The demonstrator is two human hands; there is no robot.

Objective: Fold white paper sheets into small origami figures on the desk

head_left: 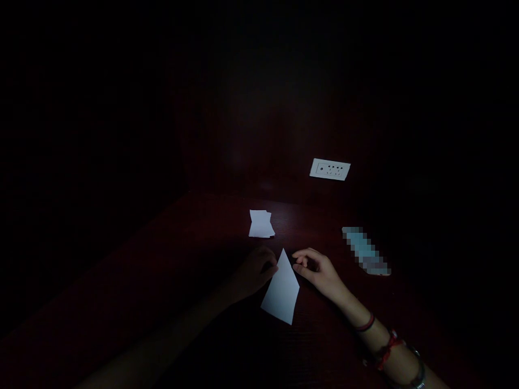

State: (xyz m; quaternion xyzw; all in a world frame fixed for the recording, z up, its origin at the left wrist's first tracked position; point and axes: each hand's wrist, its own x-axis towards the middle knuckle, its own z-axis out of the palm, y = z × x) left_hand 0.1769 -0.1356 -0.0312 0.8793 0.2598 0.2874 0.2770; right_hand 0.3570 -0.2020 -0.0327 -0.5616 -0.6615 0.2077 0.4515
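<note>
A white paper folded into a pointed shape [283, 292] lies on a dark reddish table [174, 270] in very dim light. My left hand [255, 270] rests curled against the paper's left edge, fingers pressed onto it. My right hand [316, 267] sits just right of the paper's tip, fingers bent and pinched together near the edge. Red bands and a bracelet circle my right wrist.
A small stack of white paper pieces [260, 223] lies farther back on the table. A white wall socket plate [330, 169] is on the dark back wall. A blurred-out light rectangular object [366, 251] lies at the right. Everything else is in darkness.
</note>
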